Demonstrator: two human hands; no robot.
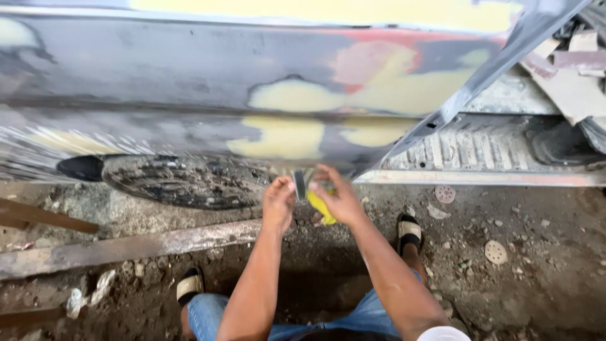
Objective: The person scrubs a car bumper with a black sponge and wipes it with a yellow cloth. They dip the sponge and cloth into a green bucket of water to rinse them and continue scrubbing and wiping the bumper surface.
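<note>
I squat in front of a car's side panel (189, 69), grey and patched with yellow filler (284, 136). My left hand (278, 202) and my right hand (339, 197) meet just below the panel's lower edge. Between them is a thin flat blade, like a spreader (300, 184), held edge-on by my left fingers. My right hand grips a yellow piece (323, 210), partly hidden by the fingers, that touches the blade. What sits on the blade cannot be seen.
A wheel with a dark hubcap (183, 183) is to the left of my hands. The opened door (486, 72) slants up right, showing the ribbed floor (467, 148). Round sanding discs (495, 252) lie on the dirt ground. A wooden beam (126, 247) runs left. My sandalled feet (409, 231) flank me.
</note>
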